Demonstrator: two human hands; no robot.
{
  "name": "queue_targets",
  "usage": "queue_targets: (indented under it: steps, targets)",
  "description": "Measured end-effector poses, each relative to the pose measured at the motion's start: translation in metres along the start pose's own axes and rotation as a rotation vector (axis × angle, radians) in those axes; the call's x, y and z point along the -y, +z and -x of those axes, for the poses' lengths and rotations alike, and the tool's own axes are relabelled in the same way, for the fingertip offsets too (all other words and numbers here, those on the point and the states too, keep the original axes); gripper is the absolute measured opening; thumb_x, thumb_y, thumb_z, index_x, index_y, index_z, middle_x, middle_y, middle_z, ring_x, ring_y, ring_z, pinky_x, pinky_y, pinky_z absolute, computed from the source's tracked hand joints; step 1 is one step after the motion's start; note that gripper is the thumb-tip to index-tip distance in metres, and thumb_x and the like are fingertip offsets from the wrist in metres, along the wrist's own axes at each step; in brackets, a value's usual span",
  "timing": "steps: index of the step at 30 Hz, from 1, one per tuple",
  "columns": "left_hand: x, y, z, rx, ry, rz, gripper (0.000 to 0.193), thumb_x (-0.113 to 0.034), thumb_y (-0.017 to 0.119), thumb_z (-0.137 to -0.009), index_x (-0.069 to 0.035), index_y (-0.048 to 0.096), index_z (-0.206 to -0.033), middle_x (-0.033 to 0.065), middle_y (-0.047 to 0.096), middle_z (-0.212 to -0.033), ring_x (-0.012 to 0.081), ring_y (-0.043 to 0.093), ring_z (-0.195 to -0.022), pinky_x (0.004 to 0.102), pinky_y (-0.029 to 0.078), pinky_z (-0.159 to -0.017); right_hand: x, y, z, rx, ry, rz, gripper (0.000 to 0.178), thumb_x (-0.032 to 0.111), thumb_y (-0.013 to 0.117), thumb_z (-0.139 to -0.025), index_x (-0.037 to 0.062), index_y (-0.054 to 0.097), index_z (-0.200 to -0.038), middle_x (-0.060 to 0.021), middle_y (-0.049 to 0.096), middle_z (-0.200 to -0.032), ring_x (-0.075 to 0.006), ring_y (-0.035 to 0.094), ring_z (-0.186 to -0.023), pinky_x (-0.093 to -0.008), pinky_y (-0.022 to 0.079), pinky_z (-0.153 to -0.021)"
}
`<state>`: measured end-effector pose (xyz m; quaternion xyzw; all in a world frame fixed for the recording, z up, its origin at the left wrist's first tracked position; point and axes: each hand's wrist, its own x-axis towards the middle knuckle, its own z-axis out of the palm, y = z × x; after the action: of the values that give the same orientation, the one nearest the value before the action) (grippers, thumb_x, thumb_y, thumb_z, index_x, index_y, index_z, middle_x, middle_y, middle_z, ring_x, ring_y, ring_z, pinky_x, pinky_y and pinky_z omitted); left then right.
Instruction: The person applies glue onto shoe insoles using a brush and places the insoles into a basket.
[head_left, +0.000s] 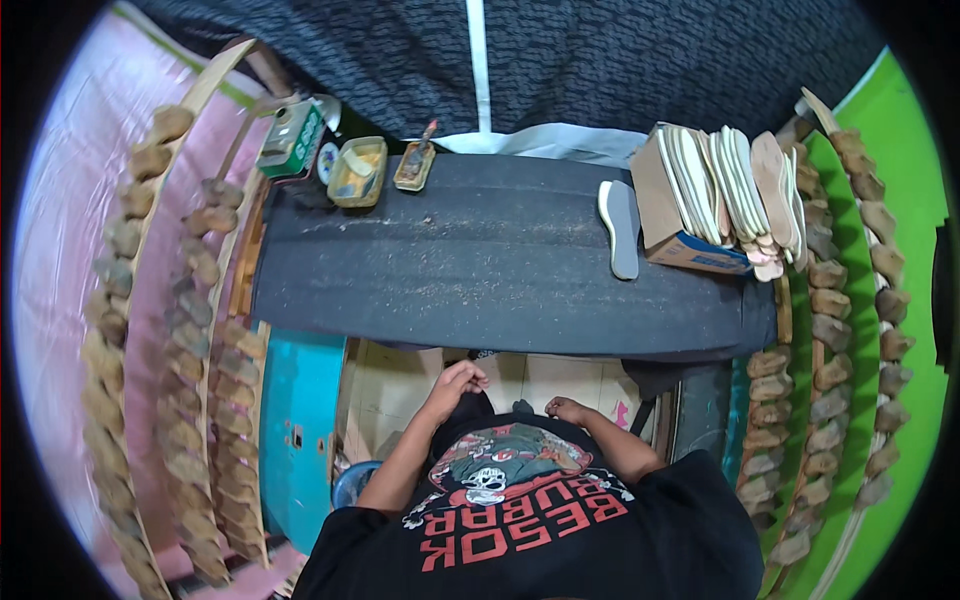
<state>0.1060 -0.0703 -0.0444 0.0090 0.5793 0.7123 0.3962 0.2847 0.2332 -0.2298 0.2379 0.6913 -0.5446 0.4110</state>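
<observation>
back: dark patterned curtain across the top of the frame, white vertical strip just left of centre. left wall: shiny pink sheeting, crinkled, catching glare. right wall: flat lime green. worktop mid-frame, draped in black cloth, pale specks scattered over it. teal panel below its left end. floor: cream tiles, visible under the front edge. tall wooden racks curve down both sides. light's fairly even, source out of frame.
</observation>
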Motion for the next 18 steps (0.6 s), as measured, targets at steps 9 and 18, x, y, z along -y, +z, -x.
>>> queue_targets:
  steps: [9, 18]
  targets:
    - [-0.126, -0.025, -0.141, 0.379, 0.101, 0.017, 0.022, -0.019, 0.043, -0.101, -0.006, 0.054, -0.088, 0.0054, 0.061, -0.084, 0.0167, 0.063, -0.087, 0.0295, 0.049, -0.078, 0.178, -0.049, 0.126, 0.183, -0.040, 0.017, 0.046, 0.045, 0.055, -0.098, 0.0045, 0.064, -0.119, -0.0078, 0.070, -0.112, -0.0170, 0.065, -0.096, -0.0366, 0.052, -0.086]
    - [-0.174, 0.059, -0.204, 0.538, -0.043, -0.036, 0.033, -0.023, 0.048, -0.103, -0.005, 0.049, -0.130, 0.0089, 0.060, -0.120, 0.0189, 0.061, -0.108, 0.0346, 0.051, -0.093, 0.228, -0.155, 0.187, -0.893, -0.227, -0.596, 0.035, 0.030, 0.060, -0.098, 0.0087, 0.058, -0.126, -0.0045, 0.068, -0.110, -0.0113, 0.062, -0.095, -0.0298, 0.049, -0.078]
